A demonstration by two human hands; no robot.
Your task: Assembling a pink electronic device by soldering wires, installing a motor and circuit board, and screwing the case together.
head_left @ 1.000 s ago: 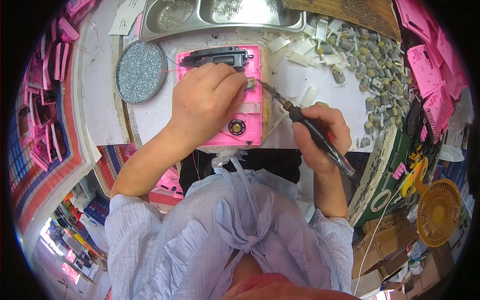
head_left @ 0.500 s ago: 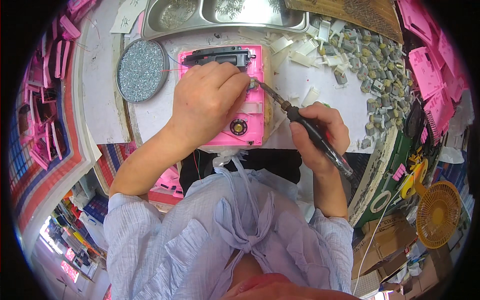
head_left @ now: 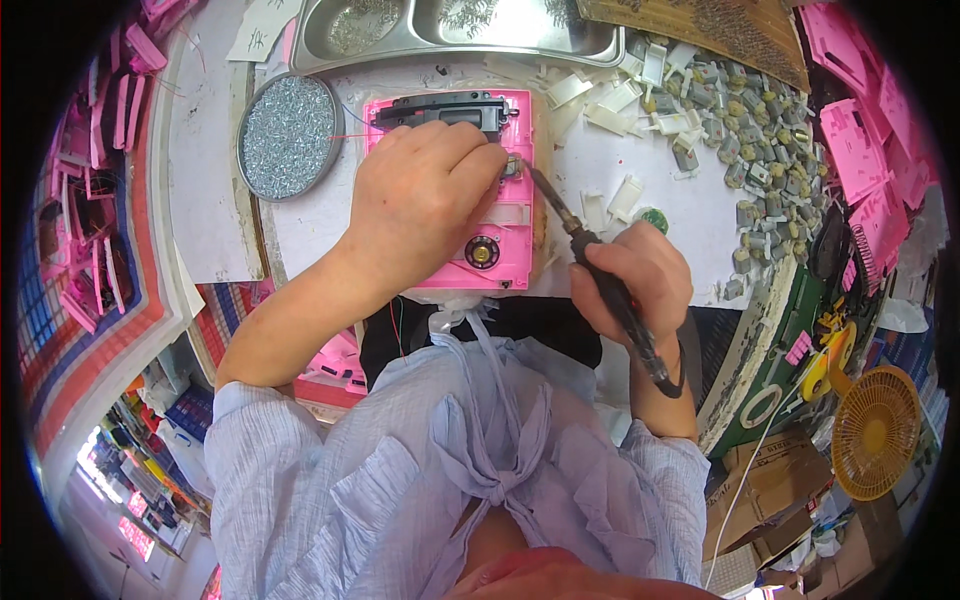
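Observation:
A pink plastic housing (head_left: 515,270) lies on a padded rest in front of me, holding a black plastic part (head_left: 455,108) and a small round speaker-like part (head_left: 482,253). My left hand (head_left: 425,195) rests over the housing, fingers curled together beside a small metal motor (head_left: 512,167); its fingertips and anything pinched in them are hidden. Thin red and blue wires run out on that hand's left. In my right hand (head_left: 640,280), closed around the black handle, is a soldering iron (head_left: 610,285). Its tip is close to the motor, and I cannot tell whether they touch.
A round dish (head_left: 333,165) of silver screws stands left. A metal tray (head_left: 410,45) with small springs lies at the back. White plastic pieces (head_left: 612,118) and many grey motors (head_left: 760,180) spread to the right, near a small green round thing (head_left: 652,219). Pink shells (head_left: 850,150) pile beyond.
The soldering iron's tip has shifted slightly right, its handle has tilted more upright, and my right hand has turned with it. The small green thing shows more fully. My left hand keeps its place.

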